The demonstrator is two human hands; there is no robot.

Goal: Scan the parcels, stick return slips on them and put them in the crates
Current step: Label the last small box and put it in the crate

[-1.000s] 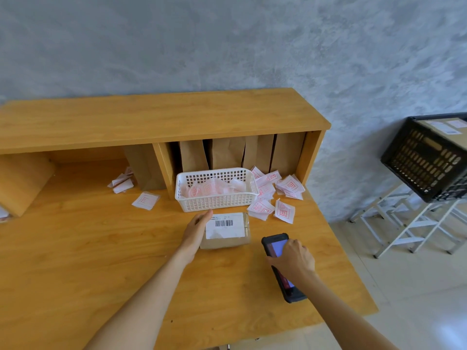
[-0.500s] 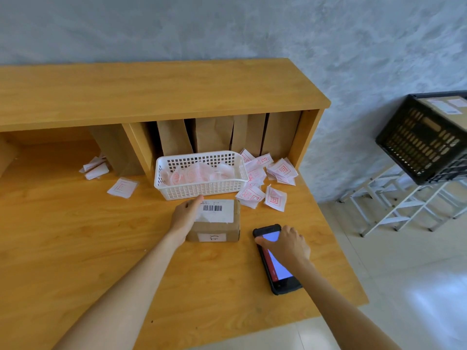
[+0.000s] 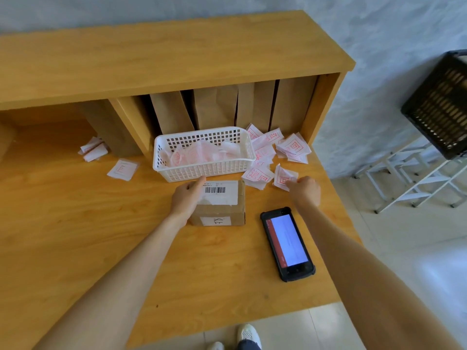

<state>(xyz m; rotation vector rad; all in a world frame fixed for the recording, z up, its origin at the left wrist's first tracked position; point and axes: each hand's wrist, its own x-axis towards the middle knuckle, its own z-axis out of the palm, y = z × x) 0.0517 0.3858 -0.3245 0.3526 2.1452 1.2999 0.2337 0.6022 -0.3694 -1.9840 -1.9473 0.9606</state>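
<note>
- While my left hand [image 3: 188, 195] rests on the left edge of the parcel [image 3: 219, 203], fingers fairly straight along its top, the small brown box sits on the worktop [image 3: 75, 236] just in front of the white basket [image 3: 204, 154].
- My left fingertips lie beside the white barcode label [image 3: 218, 192] on the parcel's top; a second small white label shows on its near face.
- My right hand [image 3: 304, 189] reaches to the loose return slips [image 3: 284, 178] right of the basket, fingertips pinching the nearest one, a white slip with red print.
- More slips fill the basket, and others lie scattered beside it on both sides.
- My handheld scanner [image 3: 288, 243] lies flat on the worktop, screen up and lit, near the parcel's right side and touched by neither hand.
- Brown paper bags [image 3: 214, 109] stand upright under the shelf behind the basket.
- Off to the right, apart from the worktop, a black crate [image 3: 439, 107] sits tilted on a white stand [image 3: 409, 178].
</note>
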